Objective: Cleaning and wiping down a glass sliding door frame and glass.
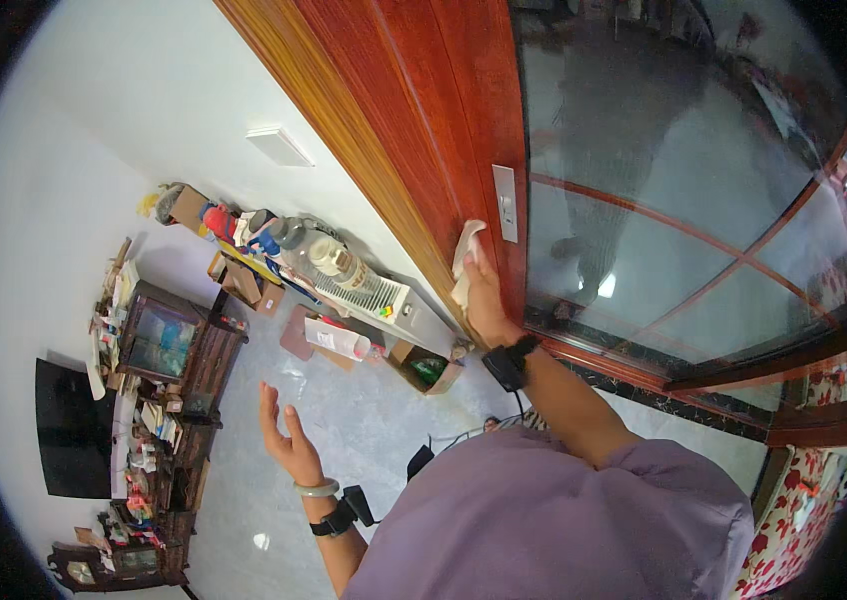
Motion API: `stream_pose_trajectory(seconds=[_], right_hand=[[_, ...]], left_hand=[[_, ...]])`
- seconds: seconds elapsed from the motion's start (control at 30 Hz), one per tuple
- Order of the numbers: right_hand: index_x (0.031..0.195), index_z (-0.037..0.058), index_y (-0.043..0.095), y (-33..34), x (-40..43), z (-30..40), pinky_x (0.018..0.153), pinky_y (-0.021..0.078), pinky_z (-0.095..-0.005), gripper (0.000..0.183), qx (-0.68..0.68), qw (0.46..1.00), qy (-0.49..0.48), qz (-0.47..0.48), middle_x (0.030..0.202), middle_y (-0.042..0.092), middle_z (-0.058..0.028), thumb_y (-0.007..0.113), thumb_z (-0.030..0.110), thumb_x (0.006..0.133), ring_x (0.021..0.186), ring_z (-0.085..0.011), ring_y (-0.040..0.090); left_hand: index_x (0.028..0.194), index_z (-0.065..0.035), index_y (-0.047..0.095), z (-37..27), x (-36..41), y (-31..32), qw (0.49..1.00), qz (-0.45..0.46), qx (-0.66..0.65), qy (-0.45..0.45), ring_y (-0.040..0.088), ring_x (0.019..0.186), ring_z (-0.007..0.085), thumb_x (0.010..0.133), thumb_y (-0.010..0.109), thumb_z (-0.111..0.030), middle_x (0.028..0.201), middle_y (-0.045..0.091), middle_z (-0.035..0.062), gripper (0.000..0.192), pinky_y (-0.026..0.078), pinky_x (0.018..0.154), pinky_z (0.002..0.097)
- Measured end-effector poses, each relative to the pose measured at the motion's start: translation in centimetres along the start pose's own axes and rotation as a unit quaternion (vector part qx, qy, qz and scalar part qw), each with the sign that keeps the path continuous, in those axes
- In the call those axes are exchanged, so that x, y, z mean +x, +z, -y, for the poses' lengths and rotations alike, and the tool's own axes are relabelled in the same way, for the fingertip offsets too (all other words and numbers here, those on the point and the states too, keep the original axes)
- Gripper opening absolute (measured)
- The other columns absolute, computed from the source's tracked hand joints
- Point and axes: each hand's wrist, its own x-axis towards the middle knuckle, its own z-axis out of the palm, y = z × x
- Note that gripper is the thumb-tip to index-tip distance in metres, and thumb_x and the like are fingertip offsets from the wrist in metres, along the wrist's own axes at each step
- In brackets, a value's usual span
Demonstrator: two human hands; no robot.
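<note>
My right hand (489, 304) presses a pale cloth (470, 244) against the reddish wooden frame of a sliding door (423, 112). Just above and to the right of the cloth, a metal recessed handle plate (504, 204) is set in the wood. Dark reflective glass panes (618, 127) with wooden bars fill the door to the right. My left hand (293, 442) hangs over the floor at the lower left, fingers apart, holding nothing. A pale bangle (316, 489) circles the left wrist, and each wrist wears a black strap.
Beside the door frame stands a white heater-like unit (401, 307) with bottles (337, 259) on top. An open cardboard box (423, 367) sits on the floor by it. At left, a dark wooden cabinet (202, 375) carries clutter below a wall television (75, 431). A wall switch (281, 145) is above.
</note>
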Motion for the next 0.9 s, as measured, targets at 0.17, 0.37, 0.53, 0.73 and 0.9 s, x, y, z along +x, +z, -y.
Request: stream_pose_trajectory(seconds=[0.17,0.37,0.53,0.73,0.9], right_hand=[[0.147,-0.0053,0.031,7.6,6.6,15.2,0.117,0.0210,-0.0345,0.050,-0.193,0.918,-0.345,0.005,0.156,0.031,-0.0161,0.043,0.012,0.101,0.145,-0.0257,0.028],[0.152,-0.0006,0.025,13.1,15.1,21.3,0.119,0.0138,-0.0474,0.062,-0.534,0.596,-0.593,-0.088,0.159,0.009,-0.0276,0.033,0.039,0.105,0.147,-0.0420,0.013],[0.146,-0.0008,0.035,8.8,12.5,10.1,0.117,0.0225,-0.0457,0.068,-0.355,0.815,-0.447,-0.102,0.156,0.024,-0.0235,0.063,0.009,0.084,0.143,-0.0420,0.024],[0.153,0.0013,0.017,2.0,7.0,-1.6,0.120,0.0138,-0.0427,0.067,-0.371,0.873,-0.296,-0.113,0.161,0.013,-0.0188,0.050,0.015,0.096,0.148,-0.0368,0.013],[0.154,0.0023,0.016,-1.5,4.9,-8.5,0.120,0.0135,-0.0400,0.064,-0.374,0.884,-0.241,-0.144,0.161,0.014,-0.0181,0.048,0.016,0.099,0.149,-0.0345,0.014]], left_hand=[[0.141,0.0011,0.046,2.8,-1.9,-1.6,0.999,0.000,-0.009,-0.033,0.048,0.130,0.0275,0.101,0.050,-0.014,0.143,0.049,0.0155,0.043,0.036,0.109,0.0397],[0.139,0.0013,0.048,5.0,-3.6,-2.6,0.998,-0.008,0.013,-0.058,0.053,0.125,0.0275,0.099,0.052,-0.013,0.140,0.052,0.0169,0.043,0.040,0.105,0.0390],[0.139,0.0030,0.048,8.7,-7.4,-5.3,0.992,-0.012,0.013,-0.122,0.053,0.125,0.0283,0.100,0.052,-0.016,0.140,0.051,0.0171,0.043,0.040,0.106,0.0390],[0.138,0.0049,0.046,9.9,-6.7,-6.8,0.978,-0.026,0.026,-0.207,0.053,0.125,0.0305,0.101,0.052,-0.017,0.139,0.051,0.0185,0.044,0.040,0.108,0.0405],[0.138,0.0050,0.046,10.5,-5.0,-6.0,0.983,0.026,0.034,-0.181,0.053,0.125,0.0312,0.101,0.051,-0.018,0.140,0.050,0.0188,0.044,0.041,0.107,0.0405]])
